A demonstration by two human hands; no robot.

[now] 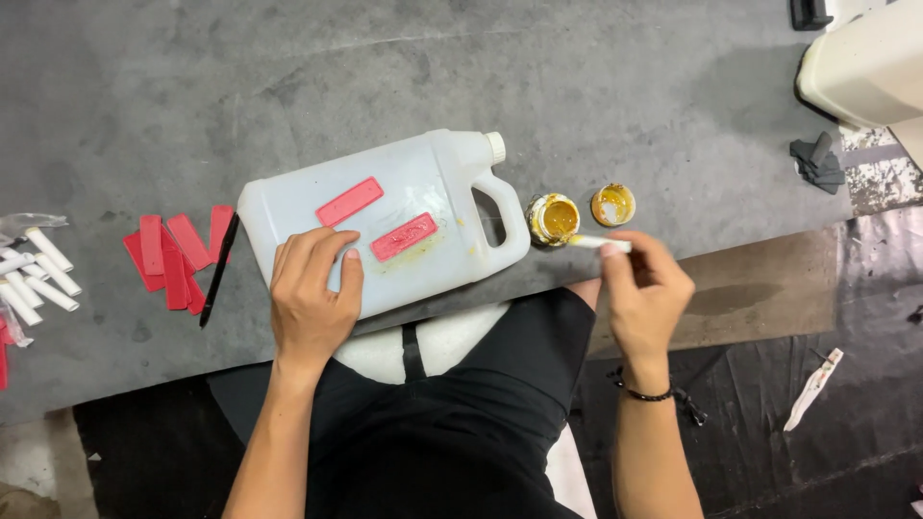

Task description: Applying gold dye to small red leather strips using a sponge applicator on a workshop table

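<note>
The left hand (310, 298) lay flat, fingers spread, steadying a light, slippery white plastic jug (385, 226); the right hand (642, 288) pinched a thin white stick (598, 243), best gripped near its clean end, dipped in a small glue pot (554, 219).

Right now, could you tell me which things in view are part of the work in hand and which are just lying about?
In hand:
left hand on white jug
two red strips on the jug
right hand holding white stick
open glue pot
pot lid

Lying about:
red strip pile
white tubes
black stick
dark scraps
</note>
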